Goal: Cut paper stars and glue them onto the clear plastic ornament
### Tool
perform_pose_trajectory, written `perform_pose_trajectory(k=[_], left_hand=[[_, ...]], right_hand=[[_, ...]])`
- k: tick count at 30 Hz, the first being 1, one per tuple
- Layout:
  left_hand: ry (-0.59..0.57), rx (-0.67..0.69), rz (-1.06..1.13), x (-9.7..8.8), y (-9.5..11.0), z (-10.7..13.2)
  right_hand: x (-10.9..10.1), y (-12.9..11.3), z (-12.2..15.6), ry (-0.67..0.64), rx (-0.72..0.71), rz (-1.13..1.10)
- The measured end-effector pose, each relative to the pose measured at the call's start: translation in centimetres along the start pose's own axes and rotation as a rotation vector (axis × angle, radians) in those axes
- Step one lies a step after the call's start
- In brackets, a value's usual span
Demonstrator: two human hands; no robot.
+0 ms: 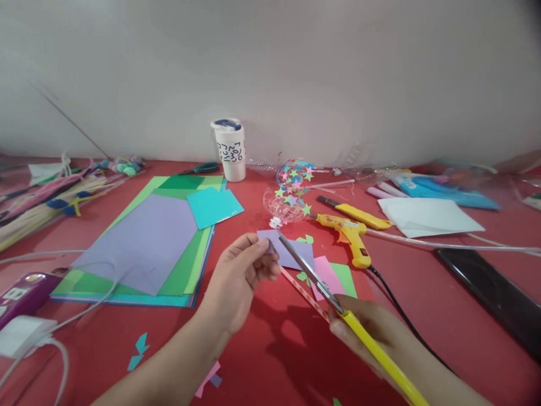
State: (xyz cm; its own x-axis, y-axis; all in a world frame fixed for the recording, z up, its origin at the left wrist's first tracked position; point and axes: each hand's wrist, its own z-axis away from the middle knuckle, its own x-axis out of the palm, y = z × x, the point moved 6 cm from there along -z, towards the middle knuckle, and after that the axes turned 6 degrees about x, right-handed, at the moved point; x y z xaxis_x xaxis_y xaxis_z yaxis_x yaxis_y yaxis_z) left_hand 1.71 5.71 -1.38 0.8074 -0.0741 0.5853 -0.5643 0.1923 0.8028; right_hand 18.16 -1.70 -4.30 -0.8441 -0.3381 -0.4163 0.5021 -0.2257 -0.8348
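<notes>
My left hand (236, 279) pinches a small lavender paper piece (291, 251) by its left edge, just above the red table (422, 293). My right hand (372, 332) grips yellow-handled scissors (321, 287), whose blades reach up into the lavender piece. A thin pink paper strip (302, 290) runs under the blades. Pink and green paper scraps (338, 276) lie below the piece.
A stack of coloured paper sheets (147, 248) lies at left, with a teal square (213, 206) on it. A clear ball with star stickers (291, 192), a yellow glue gun (349, 234), a yellow utility knife (359, 214), a white tumbler (230, 149), white paper (426, 217), a black phone (494, 296) and pipe cleaners (46, 197) surround them.
</notes>
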Motion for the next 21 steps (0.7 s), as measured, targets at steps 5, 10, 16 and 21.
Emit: perform_pose_trajectory(k=[5, 10, 16, 21], left_hand=[[-0.002, 0.206, -0.227, 0.1, 1.5, 0.1], [-0.064, 0.232, -0.306, 0.6, 1.8, 0.4], [-0.064, 0.196, -0.314, 0.5, 1.7, 0.5], [-0.065, 0.162, -0.314, 0.7, 1.8, 0.4]], right_hand=[[0.2, -0.3, 0.5, -0.078, -0.015, 0.052], [0.3, -0.5, 1.1, -0.150, -0.022, 0.073], [0.1, -1.1, 1.2, -0.168, -0.016, 0.073], [0.0, -1.9, 1.4, -0.126, 0.025, -0.018]])
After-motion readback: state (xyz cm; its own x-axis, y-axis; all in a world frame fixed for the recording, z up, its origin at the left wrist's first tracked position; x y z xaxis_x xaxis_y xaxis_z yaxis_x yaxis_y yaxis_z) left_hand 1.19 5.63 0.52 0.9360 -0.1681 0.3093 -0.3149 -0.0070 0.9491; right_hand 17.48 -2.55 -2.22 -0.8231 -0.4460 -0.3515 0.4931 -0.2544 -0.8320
